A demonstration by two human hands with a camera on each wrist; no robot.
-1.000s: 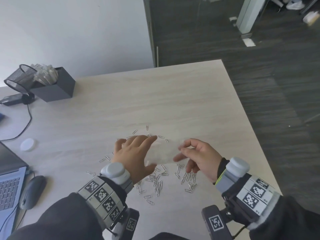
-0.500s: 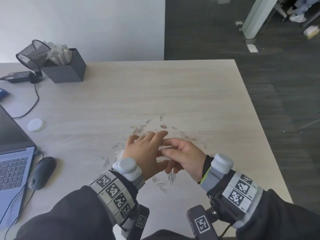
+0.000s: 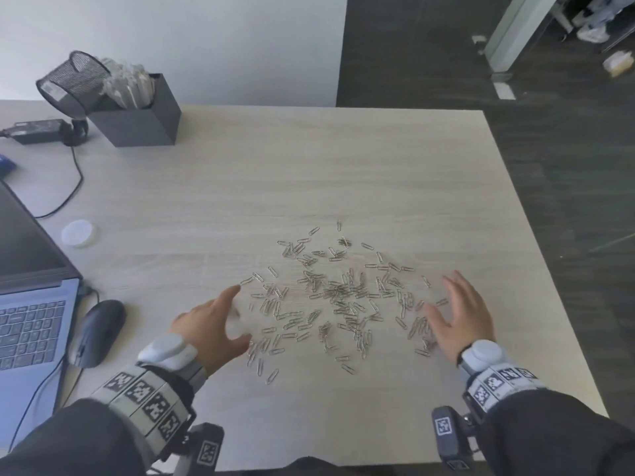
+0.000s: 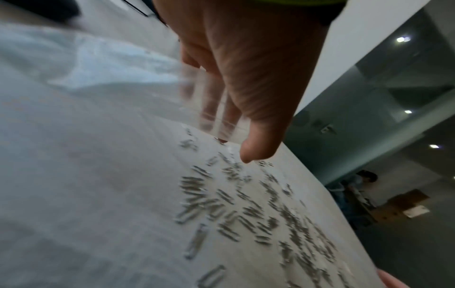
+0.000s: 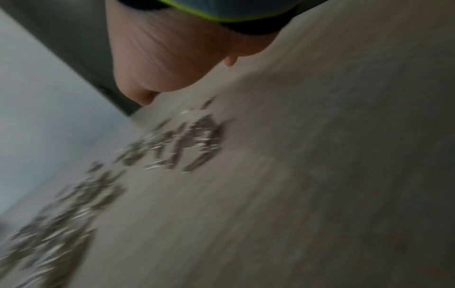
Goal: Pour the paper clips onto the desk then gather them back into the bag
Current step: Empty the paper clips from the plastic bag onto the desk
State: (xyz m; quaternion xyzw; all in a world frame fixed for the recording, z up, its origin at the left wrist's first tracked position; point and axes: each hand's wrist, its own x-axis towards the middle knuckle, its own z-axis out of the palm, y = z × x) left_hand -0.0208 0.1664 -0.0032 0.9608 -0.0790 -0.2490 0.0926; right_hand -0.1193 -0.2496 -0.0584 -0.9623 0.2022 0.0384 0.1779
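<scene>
On the pale wood surface (image 3: 309,173), paper clips (image 3: 340,297) lie scattered, mid-near area. Left of the clips, left hand (image 3: 209,324) holds the clear bag (image 4: 197,97), thumb over it, fingers behind the film. Right of the clips, right hand (image 3: 457,314) hovers empty, fingers spread. Laptop (image 3: 24,290) and mouse (image 3: 96,331) sit well left of the clips.

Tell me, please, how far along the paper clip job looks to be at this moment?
The pouring looks done: the paper clips lie scattered across the desk. In hand: the left hand holds the clear bag at the pile's left edge, and the open right hand sits at its right edge, seemingly ready to sweep. Left to do: gathering every clip back into the bag; none visibly sits inside it.
</scene>
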